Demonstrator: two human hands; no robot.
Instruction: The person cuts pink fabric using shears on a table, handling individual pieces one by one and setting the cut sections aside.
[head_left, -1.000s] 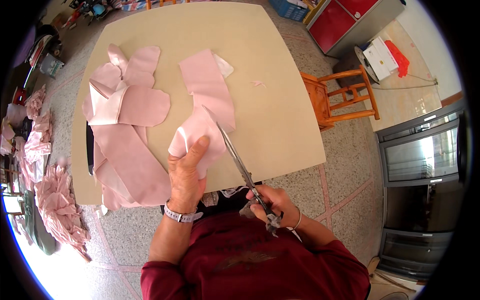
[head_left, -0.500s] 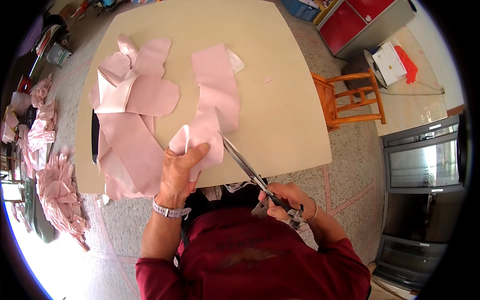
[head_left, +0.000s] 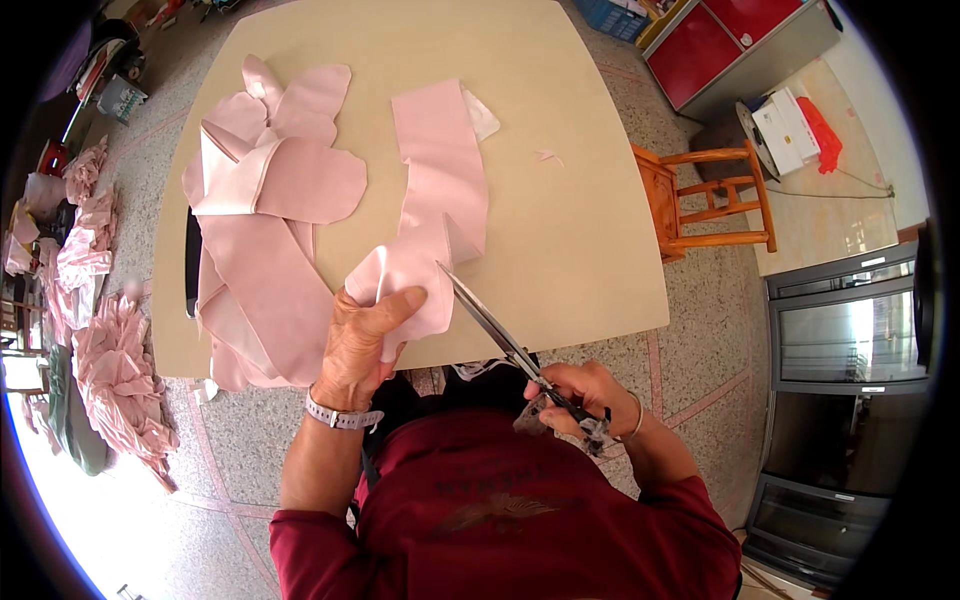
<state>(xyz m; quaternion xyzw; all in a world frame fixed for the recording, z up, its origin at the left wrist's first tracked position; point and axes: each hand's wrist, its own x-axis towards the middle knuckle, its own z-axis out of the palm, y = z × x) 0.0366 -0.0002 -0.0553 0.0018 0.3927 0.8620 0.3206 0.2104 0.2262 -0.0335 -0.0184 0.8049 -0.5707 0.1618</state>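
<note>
Between the thumb and fingers of my left hand [head_left: 368, 325] is the near end of a long strip of pink fabric [head_left: 445, 130], whose far part lies on the table. My right hand [head_left: 578, 395] grips a pair of scissors [head_left: 495, 330] by handles that look wrapped in dark material. The blades point up and left, their tips at the right edge of the strip, beside a cut in it. A white scrap [head_left: 481, 115] shows from under the strip's far end. Left of it, a heap of cut pink fabric pieces [head_left: 265, 280] hangs partly over the near edge.
The pale table [head_left: 570, 240] has rounded corners; a tiny pink scrap [head_left: 549, 156] lies on its right side. A wooden chair [head_left: 705, 195] stands against the right edge. Crumpled pink fabric [head_left: 120, 380] is piled on the floor at left. Dark glass-fronted cabinets [head_left: 845, 400] stand at right.
The view has shifted slightly, so the table and fabric sit a little differently in the picture. Both hands keep their holds, and the scissor tips stay at the strip's edge.
</note>
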